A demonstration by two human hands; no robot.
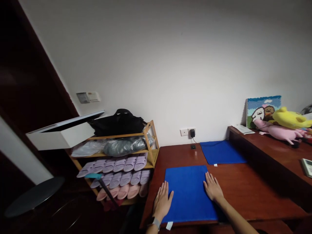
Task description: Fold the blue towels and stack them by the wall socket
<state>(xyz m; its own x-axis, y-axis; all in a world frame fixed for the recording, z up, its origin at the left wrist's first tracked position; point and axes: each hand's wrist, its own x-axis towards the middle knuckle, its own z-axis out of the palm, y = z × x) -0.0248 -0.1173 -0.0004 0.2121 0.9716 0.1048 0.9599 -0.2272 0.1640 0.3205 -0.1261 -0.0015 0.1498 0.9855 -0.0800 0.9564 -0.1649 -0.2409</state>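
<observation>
A blue cloth lies spread flat on the reddish-brown wooden desk, a white tag at its near left corner. My left hand rests flat along the cloth's left edge, fingers stretched out and thumb on the cloth. Over the right edge lies my right hand, palm down with its fingers slightly spread. Neither hand grips anything. Farther back, a second blue cloth is laid flat near the wall, and a thin dark cord crosses it.
Left of the desk stands a wooden rack with several slippers, a black bag and a white box. A plugged-in adapter is on the wall. To the right, a raised surface holds plush toys and a picture.
</observation>
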